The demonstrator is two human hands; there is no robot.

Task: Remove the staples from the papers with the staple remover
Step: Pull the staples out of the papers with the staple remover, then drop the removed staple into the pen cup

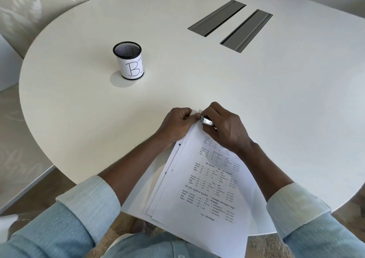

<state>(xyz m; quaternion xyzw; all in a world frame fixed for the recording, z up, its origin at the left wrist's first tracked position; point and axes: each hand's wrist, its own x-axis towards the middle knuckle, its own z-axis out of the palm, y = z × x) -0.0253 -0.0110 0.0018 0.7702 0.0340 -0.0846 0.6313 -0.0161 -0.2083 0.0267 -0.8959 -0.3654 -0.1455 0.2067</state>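
Note:
A stack of printed white papers (199, 188) lies at the near edge of the table and hangs over it toward me. My left hand (175, 125) pinches the stack's far top corner between thumb and fingers. My right hand (223, 127) grips a metal staple remover (206, 121), whose jaws sit at that same corner, right beside my left fingertips. The staple itself is hidden under the fingers and the tool.
A black mesh pen cup (129, 60) with a white label marked "B" stands on the white oval table (98, 119) at the far left. Two grey cable hatches (230, 23) are set into the tabletop at the far right.

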